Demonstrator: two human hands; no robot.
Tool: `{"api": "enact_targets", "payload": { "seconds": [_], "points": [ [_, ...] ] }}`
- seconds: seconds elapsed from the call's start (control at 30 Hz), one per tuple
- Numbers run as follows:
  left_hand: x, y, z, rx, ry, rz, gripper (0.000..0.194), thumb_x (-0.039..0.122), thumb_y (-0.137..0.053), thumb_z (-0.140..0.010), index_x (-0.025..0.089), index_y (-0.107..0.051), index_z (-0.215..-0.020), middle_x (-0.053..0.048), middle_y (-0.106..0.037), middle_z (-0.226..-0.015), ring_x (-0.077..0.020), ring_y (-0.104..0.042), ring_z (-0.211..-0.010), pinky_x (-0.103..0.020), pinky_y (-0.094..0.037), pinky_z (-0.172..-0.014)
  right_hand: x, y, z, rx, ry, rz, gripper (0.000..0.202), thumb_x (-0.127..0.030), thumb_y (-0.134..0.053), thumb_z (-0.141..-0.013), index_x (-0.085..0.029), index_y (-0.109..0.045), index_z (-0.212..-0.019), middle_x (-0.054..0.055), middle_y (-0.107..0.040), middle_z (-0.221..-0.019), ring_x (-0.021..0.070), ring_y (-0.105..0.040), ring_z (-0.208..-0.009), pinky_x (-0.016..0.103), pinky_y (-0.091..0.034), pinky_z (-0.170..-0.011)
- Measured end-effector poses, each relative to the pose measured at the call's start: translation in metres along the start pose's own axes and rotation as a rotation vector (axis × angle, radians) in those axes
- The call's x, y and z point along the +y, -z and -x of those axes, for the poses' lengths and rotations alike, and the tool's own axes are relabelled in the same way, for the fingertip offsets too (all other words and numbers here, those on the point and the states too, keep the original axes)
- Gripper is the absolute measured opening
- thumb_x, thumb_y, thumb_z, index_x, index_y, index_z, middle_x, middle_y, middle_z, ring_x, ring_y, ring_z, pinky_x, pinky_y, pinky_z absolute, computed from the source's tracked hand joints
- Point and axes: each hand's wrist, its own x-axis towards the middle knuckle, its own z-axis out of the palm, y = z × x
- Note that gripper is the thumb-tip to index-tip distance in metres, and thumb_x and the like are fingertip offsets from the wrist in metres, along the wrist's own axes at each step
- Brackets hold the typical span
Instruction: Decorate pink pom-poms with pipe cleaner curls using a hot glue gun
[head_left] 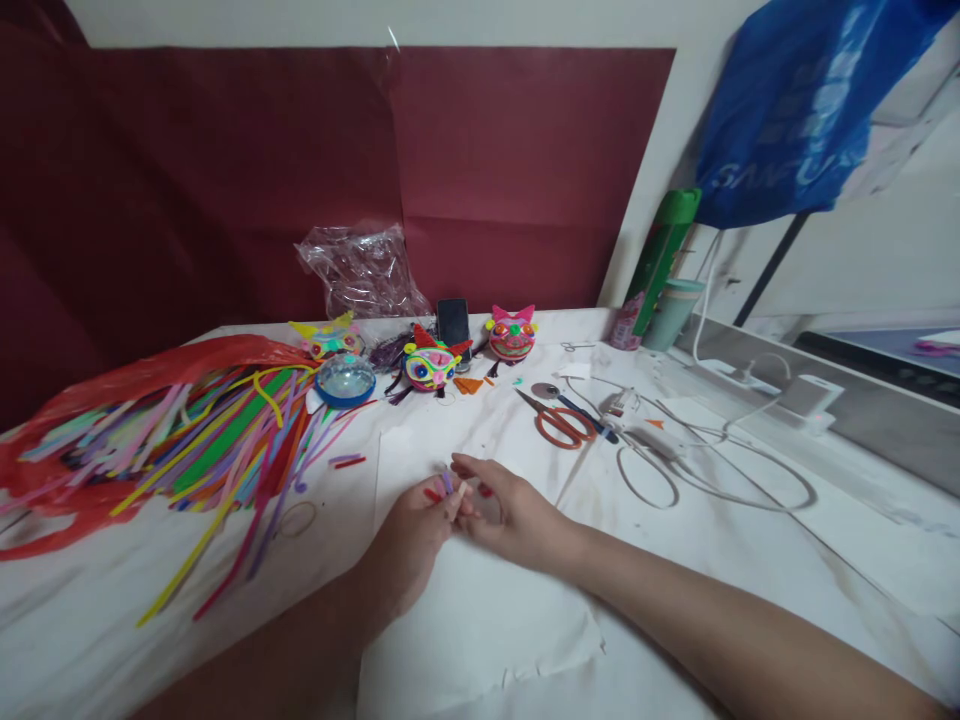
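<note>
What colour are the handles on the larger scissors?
The handles are orange-red, best seen in the head view.

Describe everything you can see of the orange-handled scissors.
The scissors lie on the marbled tabletop, beyond and right of the right hand, which does not touch them. Two looped orange handles join dark, metallic-looking blades whose tips point away and leftward; whether closed is unclear. A slim dark tool lies beside the handles, perhaps touching.

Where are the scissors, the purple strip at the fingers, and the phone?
Scissors [543, 409], head view: where blades meet handles.
Purple strip [448, 481], head view: its exposed length.
Phone [453, 320], head view: its dark screen.
</note>
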Motion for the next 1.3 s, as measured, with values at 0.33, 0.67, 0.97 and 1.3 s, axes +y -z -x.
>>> {"api": "enact_targets", "payload": {
  "seconds": [0.33,0.67,0.97,1.3],
  "points": [
    [-0.011,0.003,0.001,-0.229,0.099,0.029,0.039,0.049,-0.076,-0.068,0.013,-0.062,-0.069,-0.001,-0.061,-0.065,-0.0149,-0.058,-0.062,-0.033,-0.047,-0.069,-0.007,0.000,0.002,0.130,-0.063,-0.206,0.021,-0.027,-0.051,-0.091,-0.022,-0.071,-0.090,0.005,-0.067,-0.084,0.0163,-0.067,-0.068,0.030,-0.056,-0.064],
    [0.004,0.007,-0.003,-0.300,0.095,0.165,0.023,0.035,-0.072,-0.076,0.014,-0.069,-0.085,-0.007,-0.068,-0.080,-0.0203,-0.063,-0.083,-0.033,-0.044,-0.079,0.002,0.010,-0.004,-0.024,0.329,0.064,0.063,-0.039,-0.070,-0.081,-0.020,-0.042,-0.134,0.015,-0.062,-0.117,0.0277,-0.056,-0.110,0.046,-0.045,-0.094],
    [-0.003,0.007,0.002,-0.304,0.207,0.119,0.031,0.041,-0.077,-0.070,0.013,-0.067,-0.080,-0.004,-0.063,-0.079,-0.0150,-0.057,-0.075,-0.031,-0.041,-0.078,0.011,0.008,-0.002,-0.054,0.392,0.214,0.063,-0.055,-0.059,-0.084,-0.018,-0.046,-0.133,0.017,-0.064,-0.118,0.0295,-0.057,-0.107,0.046,-0.044,-0.089],
    [0.001,0.003,0.005,-0.287,0.226,0.232,0.028,0.031,-0.079,-0.065,0.014,-0.066,-0.082,-0.004,-0.064,-0.083,-0.0183,-0.058,-0.083,-0.034,-0.041,-0.082,0.005,0.011,-0.002,-0.102,0.437,0.249,0.060,-0.046,-0.063,-0.085,-0.018,-0.042,-0.134,0.013,-0.065,-0.117,0.0240,-0.057,-0.108,0.038,-0.042,-0.090]
  ]
}}
